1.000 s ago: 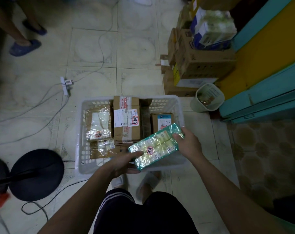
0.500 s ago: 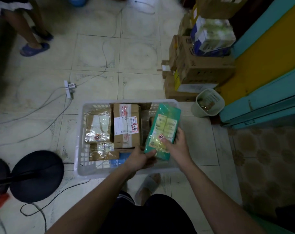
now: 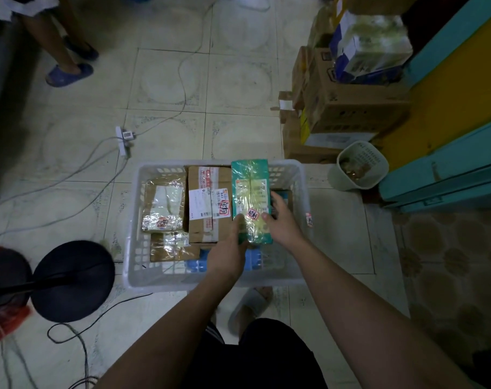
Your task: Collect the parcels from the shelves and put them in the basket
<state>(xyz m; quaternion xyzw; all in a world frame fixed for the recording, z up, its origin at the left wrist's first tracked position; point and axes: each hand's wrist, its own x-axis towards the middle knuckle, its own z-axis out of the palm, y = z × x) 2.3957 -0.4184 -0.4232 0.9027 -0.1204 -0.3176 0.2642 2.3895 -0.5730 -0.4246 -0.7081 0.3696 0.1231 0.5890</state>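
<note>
A white plastic basket stands on the tiled floor in front of me. Inside lie a tall brown cardboard parcel, a film-wrapped parcel at the left, a smaller wrapped one and something blue near the front. I hold a green-edged plastic-wrapped parcel lengthwise over the basket's right side. My left hand grips its near left corner. My right hand holds its near right edge. Whether the parcel rests on the things below I cannot tell.
Stacked cardboard boxes and a pale waste bin stand right of the basket, beside a teal and yellow shelf unit. A power strip with cables lies left. A black round stand base sits near left. Another person's feet are far left.
The green parcel has turned from crosswise to lengthwise and moved forward and down over the basket's right side. Both hands went with it, keeping hold.
</note>
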